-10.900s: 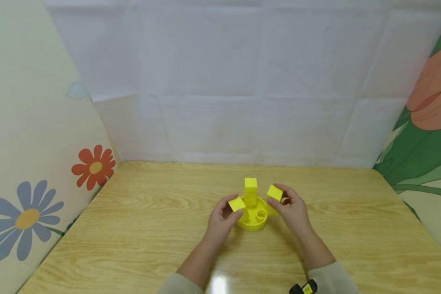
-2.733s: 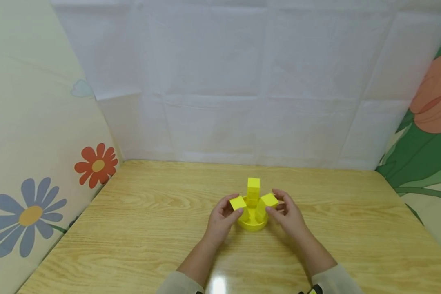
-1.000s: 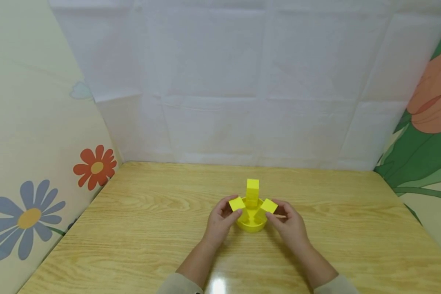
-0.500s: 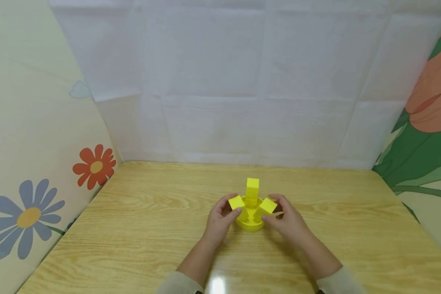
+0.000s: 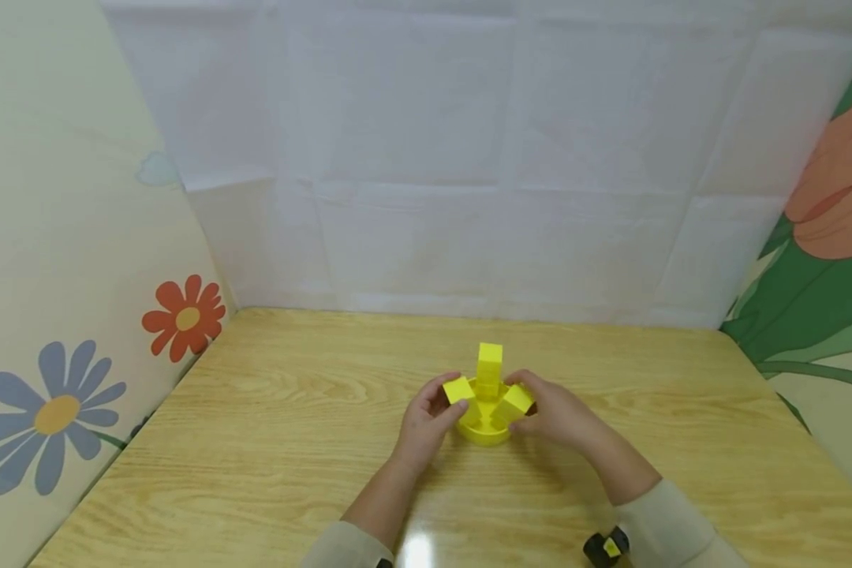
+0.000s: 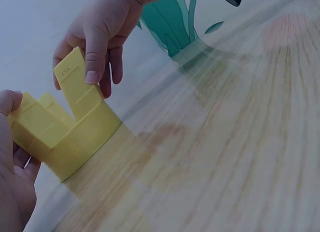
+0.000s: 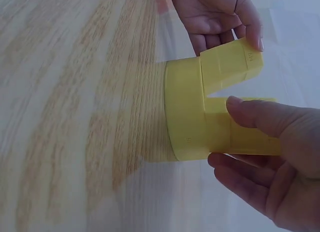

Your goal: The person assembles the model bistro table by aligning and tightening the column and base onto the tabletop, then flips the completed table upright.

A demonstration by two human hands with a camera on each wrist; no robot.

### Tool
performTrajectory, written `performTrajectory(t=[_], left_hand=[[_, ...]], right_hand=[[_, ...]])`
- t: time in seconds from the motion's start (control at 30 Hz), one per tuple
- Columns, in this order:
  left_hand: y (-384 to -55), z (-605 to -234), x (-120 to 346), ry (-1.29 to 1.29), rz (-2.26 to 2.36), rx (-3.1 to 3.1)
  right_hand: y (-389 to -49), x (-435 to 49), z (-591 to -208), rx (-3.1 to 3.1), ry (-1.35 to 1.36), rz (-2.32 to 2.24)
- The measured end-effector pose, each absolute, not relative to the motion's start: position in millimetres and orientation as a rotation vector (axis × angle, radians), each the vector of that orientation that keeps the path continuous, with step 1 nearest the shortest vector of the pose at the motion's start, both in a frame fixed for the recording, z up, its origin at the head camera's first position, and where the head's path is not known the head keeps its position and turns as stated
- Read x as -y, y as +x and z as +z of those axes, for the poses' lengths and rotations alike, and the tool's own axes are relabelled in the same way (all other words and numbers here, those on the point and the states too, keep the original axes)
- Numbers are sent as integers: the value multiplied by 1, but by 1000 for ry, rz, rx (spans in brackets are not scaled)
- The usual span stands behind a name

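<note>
A round, low-walled yellow plastic base (image 5: 484,439) sits on the table with three square yellow columns standing in it. My left hand (image 5: 419,432) holds the left column (image 5: 459,390) between thumb and fingers. The right column (image 5: 517,398) is gripped by my right hand (image 5: 566,415), thumb on its near side. Both of these columns lean outward; nothing touches the upright back column (image 5: 490,360). In the right wrist view, the right column (image 7: 218,123) meets the base rim (image 7: 184,109). Small raised marks show on the columns, too small to read fully.
The wood-grain table (image 5: 291,442) surrounds the base on all sides. A white cloth (image 5: 397,197) hangs behind it, with flower-patterned panels left and right. A black device with a yellow mark (image 5: 607,547) is by the right sleeve.
Earlier the right hand held its column to the right of the base, a ring socket showing; now the column stands in the base. Lately the right hand has shifted its grip; the left stays put.
</note>
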State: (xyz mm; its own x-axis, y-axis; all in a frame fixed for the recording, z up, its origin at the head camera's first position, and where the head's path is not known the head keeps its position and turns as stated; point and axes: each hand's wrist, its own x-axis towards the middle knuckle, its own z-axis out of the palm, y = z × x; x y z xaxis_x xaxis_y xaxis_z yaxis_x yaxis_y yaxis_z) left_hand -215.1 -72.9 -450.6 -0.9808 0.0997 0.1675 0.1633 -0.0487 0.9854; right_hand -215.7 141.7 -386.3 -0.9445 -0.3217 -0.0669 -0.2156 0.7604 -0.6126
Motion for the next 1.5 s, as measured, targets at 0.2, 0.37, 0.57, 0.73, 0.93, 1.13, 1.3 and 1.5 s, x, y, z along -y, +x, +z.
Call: performTrajectory(t=[0.2,0.37,0.57,0.73,0.93,1.13,1.3,1.5], left_hand=[[-214,-452,73,-310,-2206,2123],[-215,-453,73,-339,-2201,2116],[-215,-454,76,-367,-2211,2263],[-216,-454,79,-453,-2188,2403],[-216,-452,79,-507,-2089,2449],[-215,-447,77,-450,-2156,2370],[-214,-440,76,-391,-2252,2284],[-216,-438,78,-479,-2389,2194]], right_hand=[[-217,-142,-386,-2790,-440,-962],[-217,-146,-389,-2759,-433,-1055],[-213,-154,-383,-2699,-434,-1235],[-211,-161,-374,-2636,-480,-1357],[-212,-165,-377,-2540,-473,-1449],[-216,-171,-395,-2319,-413,-1649],[-219,-171,-410,-2170,-386,-1784],[-221,-168,-421,-2087,-365,-1854]])
